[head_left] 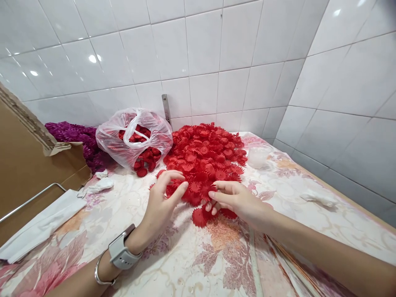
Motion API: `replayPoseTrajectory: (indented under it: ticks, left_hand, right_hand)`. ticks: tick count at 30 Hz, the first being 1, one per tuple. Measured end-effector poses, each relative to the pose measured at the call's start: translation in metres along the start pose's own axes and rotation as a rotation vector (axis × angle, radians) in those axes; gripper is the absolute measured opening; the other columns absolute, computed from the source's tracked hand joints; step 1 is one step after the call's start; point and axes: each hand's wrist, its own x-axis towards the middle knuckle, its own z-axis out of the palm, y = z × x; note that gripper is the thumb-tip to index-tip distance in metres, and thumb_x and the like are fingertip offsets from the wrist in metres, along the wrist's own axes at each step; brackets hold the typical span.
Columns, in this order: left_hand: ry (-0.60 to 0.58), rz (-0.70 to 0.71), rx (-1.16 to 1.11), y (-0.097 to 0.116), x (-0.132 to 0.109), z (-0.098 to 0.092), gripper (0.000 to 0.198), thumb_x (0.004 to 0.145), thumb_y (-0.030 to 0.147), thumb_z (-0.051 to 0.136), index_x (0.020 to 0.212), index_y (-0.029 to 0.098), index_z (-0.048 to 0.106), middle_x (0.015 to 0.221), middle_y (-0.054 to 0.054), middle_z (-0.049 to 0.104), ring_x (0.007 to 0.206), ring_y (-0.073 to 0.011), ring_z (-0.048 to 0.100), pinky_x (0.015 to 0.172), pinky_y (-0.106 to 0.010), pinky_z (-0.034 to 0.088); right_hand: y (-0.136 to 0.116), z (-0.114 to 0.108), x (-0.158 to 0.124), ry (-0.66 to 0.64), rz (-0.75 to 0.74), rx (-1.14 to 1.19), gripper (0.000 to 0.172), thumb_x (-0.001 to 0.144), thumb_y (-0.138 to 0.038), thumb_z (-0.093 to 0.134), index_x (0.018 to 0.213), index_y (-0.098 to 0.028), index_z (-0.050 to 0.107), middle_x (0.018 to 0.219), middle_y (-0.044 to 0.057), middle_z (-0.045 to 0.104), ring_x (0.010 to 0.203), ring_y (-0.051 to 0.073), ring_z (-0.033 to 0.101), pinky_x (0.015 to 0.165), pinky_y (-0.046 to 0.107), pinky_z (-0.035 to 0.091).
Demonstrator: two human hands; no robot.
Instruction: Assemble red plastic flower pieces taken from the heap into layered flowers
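Note:
A heap of red artificial flower pieces [204, 152] with jagged petals lies in front of me. At its near left edge, my left hand [165, 198] has its thumb and fingers curved and apart, with nothing seen between them. My right hand [236, 200] is at the near right edge, its fingertips closed on the rim of a red flower [206, 191]; its lower fingers are curled in. Just below those fingers a loose round red flower piece [199, 217] rests on the cloth. A grey-banded watch [123, 249] and a bangle are on my left wrist.
A tied clear plastic bag [108, 136] with red flowers stands left of the heap, beside purple flowers [76, 136]. A cardboard box [37, 181] is at far left. Right of the heap sits a translucent cup [259, 157]. Thin sticks [291, 264] lie below my right forearm. Tiled wall [204, 49] behind.

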Motion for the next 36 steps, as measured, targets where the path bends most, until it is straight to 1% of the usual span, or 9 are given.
replayPoseTrajectory:
  ticks: [3, 5, 10, 14, 19, 22, 26, 32, 36]
  left_hand:
    - [-0.164, -0.051, -0.066, 0.008, -0.007, 0.004, 0.014, 0.079, 0.031, 0.055, 0.086, 0.019, 0.058, 0.085, -0.002, 0.062, 0.081, -0.0154, 0.058, 0.074, -0.027, 0.045]
    - [-0.213, -0.072, -0.078, 0.009, -0.011, 0.007, 0.013, 0.077, 0.029, 0.058, 0.085, 0.019, 0.058, 0.081, -0.001, 0.063, 0.075, -0.0151, 0.060, 0.068, -0.026, 0.046]
    - [-0.183, -0.084, -0.081, 0.004, -0.012, 0.011, 0.005, 0.076, 0.022, 0.057, 0.077, 0.018, 0.054, 0.074, 0.001, 0.061, 0.069, -0.0129, 0.059, 0.064, -0.024, 0.046]
    - [-0.150, -0.099, -0.122, 0.004, -0.011, 0.011, 0.012, 0.075, 0.022, 0.058, 0.069, 0.018, 0.048, 0.068, 0.004, 0.054, 0.062, -0.0097, 0.054, 0.057, -0.021, 0.044]
    - [-0.163, -0.103, -0.156, 0.007, -0.013, 0.010, 0.005, 0.074, 0.023, 0.060, 0.074, 0.018, 0.060, 0.074, 0.000, 0.062, 0.068, -0.0122, 0.058, 0.062, -0.022, 0.048]
    - [-0.192, -0.107, -0.192, 0.010, -0.014, 0.011, 0.008, 0.072, 0.024, 0.063, 0.076, 0.017, 0.065, 0.079, -0.002, 0.065, 0.072, -0.0145, 0.061, 0.064, -0.024, 0.050]
    - [-0.211, -0.161, -0.262, 0.012, -0.015, 0.013, 0.009, 0.070, 0.025, 0.066, 0.073, 0.017, 0.065, 0.074, -0.002, 0.066, 0.066, -0.0142, 0.062, 0.061, -0.023, 0.050]
    - [-0.267, -0.240, -0.329, 0.012, -0.012, 0.010, 0.005, 0.068, 0.022, 0.066, 0.069, 0.017, 0.066, 0.067, -0.001, 0.065, 0.063, -0.0135, 0.059, 0.060, -0.023, 0.047]
    - [-0.321, -0.219, -0.391, 0.008, -0.008, 0.008, 0.004, 0.067, 0.020, 0.067, 0.064, 0.017, 0.067, 0.069, -0.001, 0.064, 0.066, -0.0138, 0.058, 0.063, -0.025, 0.046]
  right_hand:
    - [0.000, 0.005, -0.002, -0.015, 0.036, -0.012, 0.021, 0.075, -0.034, 0.060, 0.074, -0.015, 0.052, 0.063, 0.001, 0.059, 0.059, 0.012, 0.058, 0.059, 0.026, 0.047]
    - [-0.001, 0.007, -0.004, -0.008, 0.050, -0.020, 0.022, 0.074, -0.035, 0.062, 0.076, -0.015, 0.053, 0.063, 0.001, 0.060, 0.058, 0.012, 0.058, 0.056, 0.025, 0.046]
    - [0.001, 0.010, -0.006, -0.001, 0.029, -0.082, 0.025, 0.071, -0.037, 0.064, 0.075, -0.015, 0.055, 0.065, 0.001, 0.061, 0.056, 0.011, 0.058, 0.051, 0.022, 0.045]
    - [0.002, 0.011, -0.006, 0.017, 0.023, -0.055, 0.022, 0.072, -0.035, 0.063, 0.069, -0.015, 0.054, 0.060, 0.000, 0.061, 0.053, 0.010, 0.058, 0.049, 0.021, 0.045]
    - [0.000, 0.011, -0.006, 0.065, 0.045, -0.041, 0.021, 0.070, -0.034, 0.064, 0.068, -0.015, 0.056, 0.058, 0.000, 0.062, 0.050, 0.009, 0.057, 0.048, 0.021, 0.042]
    - [0.000, 0.011, -0.006, 0.059, 0.017, -0.028, 0.023, 0.069, -0.035, 0.066, 0.067, -0.015, 0.057, 0.058, 0.000, 0.062, 0.052, 0.010, 0.057, 0.051, 0.022, 0.043]
    - [0.001, 0.010, -0.007, 0.058, 0.001, -0.018, 0.025, 0.066, -0.036, 0.069, 0.065, -0.015, 0.056, 0.058, 0.000, 0.062, 0.053, 0.010, 0.057, 0.053, 0.022, 0.043]
    - [0.001, 0.010, -0.007, -0.004, 0.015, 0.046, 0.028, 0.064, -0.037, 0.072, 0.066, -0.015, 0.055, 0.060, 0.001, 0.063, 0.056, 0.011, 0.058, 0.053, 0.023, 0.043]
    - [0.002, 0.009, -0.007, -0.056, 0.006, 0.074, 0.026, 0.064, -0.032, 0.073, 0.064, -0.015, 0.053, 0.058, -0.001, 0.062, 0.053, 0.009, 0.055, 0.052, 0.022, 0.042]
